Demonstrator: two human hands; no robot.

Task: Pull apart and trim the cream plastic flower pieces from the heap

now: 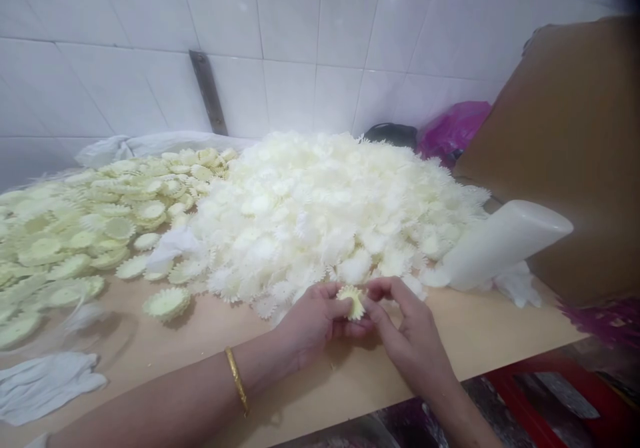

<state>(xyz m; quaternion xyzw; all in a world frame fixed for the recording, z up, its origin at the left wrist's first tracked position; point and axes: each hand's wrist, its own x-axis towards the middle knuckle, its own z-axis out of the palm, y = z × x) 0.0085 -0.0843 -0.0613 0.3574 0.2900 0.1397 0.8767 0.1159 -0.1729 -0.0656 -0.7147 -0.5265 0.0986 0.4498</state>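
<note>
A small pale yellow flower-shaped piece (353, 301) with a toothed edge is between my two hands near the table's front. My left hand (320, 318), with a gold bangle at the wrist, pinches it from the left with the thumb on its face. The thumb and fingers of my right hand (400, 321) close on its right edge. Right behind the hands rises a large heap of white flower-shaped pieces (320, 215). Flatter yellowish pieces (105, 215) spread over the left side, and a small stack (167, 303) lies apart from them.
A white cylindrical container (505, 245) leans at the right, beside a large brown box (560, 155). Purple plastic (454, 127) lies behind the heap. A white cloth (47, 383) rests on the table (200, 368) at left front. A tiled wall (290, 28) stands behind.
</note>
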